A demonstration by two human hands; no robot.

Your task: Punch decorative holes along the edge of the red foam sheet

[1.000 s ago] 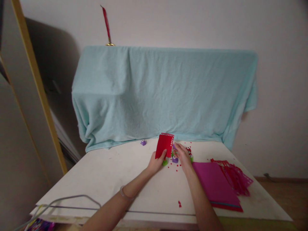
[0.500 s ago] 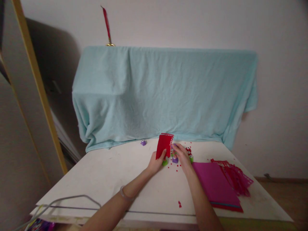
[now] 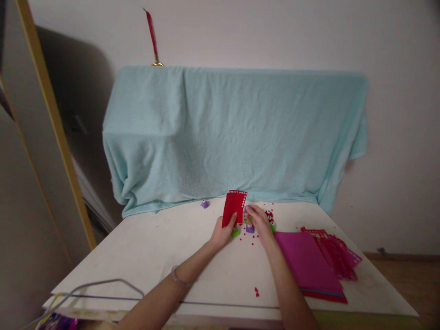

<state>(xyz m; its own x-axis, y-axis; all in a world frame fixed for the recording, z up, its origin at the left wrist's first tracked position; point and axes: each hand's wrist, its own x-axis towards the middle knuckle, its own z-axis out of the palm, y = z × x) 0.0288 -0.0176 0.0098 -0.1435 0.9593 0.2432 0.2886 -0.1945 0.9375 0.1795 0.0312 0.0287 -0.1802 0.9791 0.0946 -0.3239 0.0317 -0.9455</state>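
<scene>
Red card sheet with a punched dotted edge is standing upright at the far middle of the white table, the left hand pinching its lower corner. Right hand is pressing, fingers curled, on a small purple craft punch. No writing is readable. Green punches, red dots and a magenta paper stack are crowding the right side.
</scene>
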